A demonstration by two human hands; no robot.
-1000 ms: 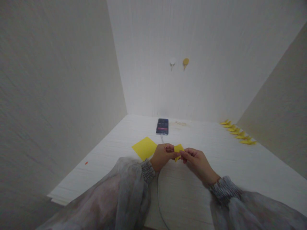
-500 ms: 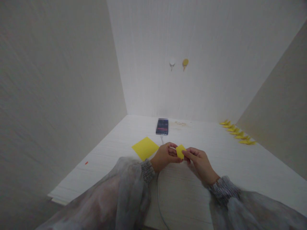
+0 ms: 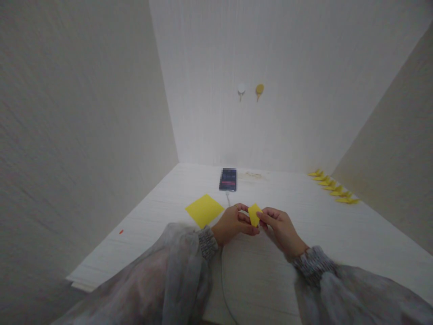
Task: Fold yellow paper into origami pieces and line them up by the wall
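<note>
A small piece of folded yellow paper (image 3: 254, 214) is held up between my two hands, above the white table (image 3: 264, 280). My left hand (image 3: 237, 223) grips its lower left side, fingers curled behind it and thumb near its bottom corner. My right hand (image 3: 277, 225) pinches the right edge between thumb and fingers. The folds on the far side of the paper are hidden. Just left of my left wrist, a flat yellow paper square (image 3: 204, 210) lies on the table.
A phone (image 3: 228, 179) with a cable (image 3: 223, 280) lies near the back wall. Several folded yellow paper figures (image 3: 333, 186) line the right side. Two hooks, one white (image 3: 241, 89) and one yellow (image 3: 260, 89), are on the wall. A small orange bit (image 3: 121, 231) lies left.
The folded paper has turned slightly, and my left thumb and fingertips have shifted a little down along it. Both hands keep hold of it; the view has moved slightly.
</note>
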